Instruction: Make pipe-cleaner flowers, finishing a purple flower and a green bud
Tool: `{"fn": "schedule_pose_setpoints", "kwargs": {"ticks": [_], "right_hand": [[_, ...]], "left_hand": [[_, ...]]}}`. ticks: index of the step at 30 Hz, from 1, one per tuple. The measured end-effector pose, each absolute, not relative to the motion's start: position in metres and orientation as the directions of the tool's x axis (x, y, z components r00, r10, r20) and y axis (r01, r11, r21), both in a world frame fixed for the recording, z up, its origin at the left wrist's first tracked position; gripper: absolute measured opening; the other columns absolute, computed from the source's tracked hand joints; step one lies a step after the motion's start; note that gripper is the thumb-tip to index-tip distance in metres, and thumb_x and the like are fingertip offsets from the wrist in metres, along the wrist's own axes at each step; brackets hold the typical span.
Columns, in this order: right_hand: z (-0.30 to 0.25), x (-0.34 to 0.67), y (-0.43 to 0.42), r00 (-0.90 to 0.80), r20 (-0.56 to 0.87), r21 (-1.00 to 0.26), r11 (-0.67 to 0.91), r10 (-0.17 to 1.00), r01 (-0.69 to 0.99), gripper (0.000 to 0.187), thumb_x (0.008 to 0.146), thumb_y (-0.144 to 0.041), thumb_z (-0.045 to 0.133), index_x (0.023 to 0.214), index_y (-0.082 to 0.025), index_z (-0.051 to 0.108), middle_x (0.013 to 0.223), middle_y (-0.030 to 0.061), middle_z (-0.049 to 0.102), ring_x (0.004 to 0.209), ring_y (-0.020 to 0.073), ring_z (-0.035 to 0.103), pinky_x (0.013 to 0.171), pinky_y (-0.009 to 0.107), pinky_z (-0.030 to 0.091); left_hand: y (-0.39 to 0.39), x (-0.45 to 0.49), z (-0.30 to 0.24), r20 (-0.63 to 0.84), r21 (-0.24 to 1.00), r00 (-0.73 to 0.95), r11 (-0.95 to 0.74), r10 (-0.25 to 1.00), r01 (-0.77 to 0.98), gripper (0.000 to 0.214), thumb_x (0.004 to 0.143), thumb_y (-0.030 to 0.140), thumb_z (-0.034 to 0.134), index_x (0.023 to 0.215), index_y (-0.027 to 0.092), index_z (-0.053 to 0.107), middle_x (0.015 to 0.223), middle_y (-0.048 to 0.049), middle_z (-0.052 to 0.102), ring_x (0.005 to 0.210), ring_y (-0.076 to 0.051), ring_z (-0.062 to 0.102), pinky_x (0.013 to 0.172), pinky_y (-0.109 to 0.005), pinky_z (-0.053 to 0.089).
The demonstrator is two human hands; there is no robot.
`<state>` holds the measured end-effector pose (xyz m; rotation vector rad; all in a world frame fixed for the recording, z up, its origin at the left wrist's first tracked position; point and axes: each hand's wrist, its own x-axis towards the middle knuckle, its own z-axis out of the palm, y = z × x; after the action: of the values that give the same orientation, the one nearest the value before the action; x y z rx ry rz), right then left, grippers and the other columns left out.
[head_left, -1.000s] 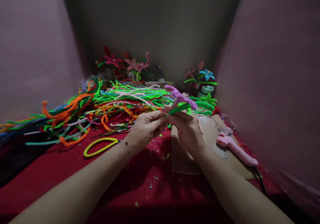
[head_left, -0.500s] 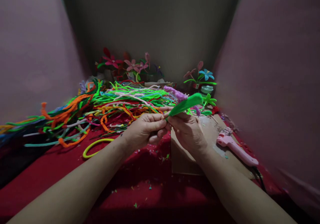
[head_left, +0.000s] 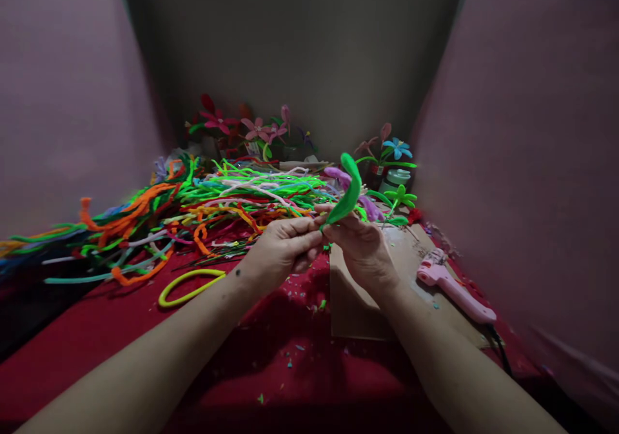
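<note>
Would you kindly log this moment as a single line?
green leaf: raised, curving upward | left hand: pinching leaf base | right hand: at leaf base | pink glue gun: lying at edge of cardboard

The one camera looked out from the person's own head, facing twelve o'clock and tilted down over the table [head_left: 271, 382]. It sat close enough that the forearms [head_left: 159, 356] came in large from seven and five o'clock, with the hands [head_left: 280, 246] mid-view and the dark wall [head_left: 290, 47] farther off toward twelve.
</note>
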<state>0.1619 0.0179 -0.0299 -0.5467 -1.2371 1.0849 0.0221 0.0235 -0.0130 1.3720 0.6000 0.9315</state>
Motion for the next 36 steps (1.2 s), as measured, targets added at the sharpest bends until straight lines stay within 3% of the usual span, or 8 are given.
{"fn": "schedule_pose_setpoints", "kwargs": {"ticks": [4,7,14,20,26,30,33,36], "right_hand": [[-0.029,0.170,0.020,-0.281,0.498,-0.843,0.380,0.821,-0.381,0.018,0.075,-0.021,0.066,0.090,-0.027,0.072,0.080,-0.0012,0.069,0.070,0.0142,0.062,0.067,0.030,0.050],[-0.028,0.172,0.018,-0.396,0.497,-0.853,0.351,0.772,-0.386,0.016,0.077,-0.025,0.064,0.092,-0.026,0.071,0.079,-0.0005,0.068,0.068,0.0135,0.062,0.068,0.031,0.051],[-0.025,0.176,0.018,-0.446,0.485,-0.868,0.354,0.752,-0.348,0.015,0.075,-0.031,0.066,0.089,-0.026,0.071,0.091,0.0007,0.068,0.079,0.0160,0.063,0.071,0.032,0.052],[-0.030,0.171,0.018,-0.337,0.450,-0.874,0.332,0.827,-0.355,0.016,0.073,-0.025,0.068,0.087,-0.028,0.072,0.086,0.0000,0.068,0.078,0.0161,0.062,0.074,0.034,0.049],[-0.032,0.149,0.022,-0.149,0.410,-0.837,0.306,0.900,-0.454,0.019,0.071,-0.023,0.066,0.089,-0.022,0.072,0.061,-0.0021,0.061,0.057,0.0100,0.049,0.059,0.026,0.042],[-0.026,0.136,0.031,-0.086,0.383,-0.844,0.311,0.920,-0.436,0.011,0.069,-0.023,0.067,0.077,-0.020,0.072,0.064,-0.0016,0.062,0.060,0.0109,0.049,0.060,0.026,0.041],[-0.024,0.126,0.040,0.044,0.404,-0.841,0.390,0.914,-0.375,0.010,0.067,-0.026,0.068,0.074,-0.019,0.072,0.068,-0.0008,0.065,0.066,0.0142,0.052,0.067,0.029,0.042],[-0.026,0.116,0.045,0.170,0.361,-0.847,0.399,0.917,-0.351,0.012,0.067,-0.030,0.068,0.072,-0.020,0.072,0.068,-0.0008,0.066,0.066,0.0151,0.052,0.066,0.030,0.041]], "left_hand": [[0.026,0.015,-0.015,0.054,0.907,0.764,0.288,0.643,-0.307,0.012,0.077,0.024,0.060,0.075,0.012,0.061,0.047,0.0056,0.044,0.031,0.000,0.023,0.033,-0.013,0.020],[0.027,0.012,-0.019,0.074,0.851,0.832,0.400,0.550,-0.340,0.013,0.076,0.023,0.062,0.072,0.011,0.063,0.045,0.0062,0.041,0.029,0.001,0.020,0.031,-0.013,0.025],[0.027,0.011,-0.022,0.060,0.806,0.870,0.490,0.490,-0.332,0.011,0.077,0.019,0.060,0.073,0.010,0.064,0.047,0.0047,0.045,0.029,0.002,0.021,0.030,-0.011,0.029],[0.030,0.009,-0.020,0.035,0.828,0.863,0.468,0.505,-0.308,0.011,0.078,0.018,0.057,0.074,0.010,0.064,0.046,0.0047,0.045,0.029,0.001,0.020,0.029,-0.011,0.025],[0.036,0.003,-0.012,0.019,0.896,0.777,0.335,0.629,-0.293,0.015,0.079,0.026,0.058,0.072,0.012,0.059,0.048,0.0065,0.043,0.031,0.001,0.017,0.031,-0.012,0.020],[0.045,-0.003,-0.007,0.050,0.991,0.646,0.044,0.761,-0.128,0.022,0.079,0.032,0.057,0.068,0.014,0.056,0.049,0.0048,0.045,0.033,-0.002,0.026,0.034,-0.016,0.019],[0.050,-0.003,-0.009,0.273,0.934,0.421,-0.343,0.865,0.099,0.021,0.080,0.030,0.055,0.064,0.016,0.055,0.052,0.0026,0.047,0.043,-0.008,0.037,0.043,-0.020,0.028],[0.052,0.001,-0.017,0.556,0.748,0.237,-0.604,0.797,0.274,0.012,0.076,0.021,0.057,0.065,0.018,0.057,0.059,0.0021,0.049,0.056,-0.011,0.041,0.057,-0.021,0.033]]}}
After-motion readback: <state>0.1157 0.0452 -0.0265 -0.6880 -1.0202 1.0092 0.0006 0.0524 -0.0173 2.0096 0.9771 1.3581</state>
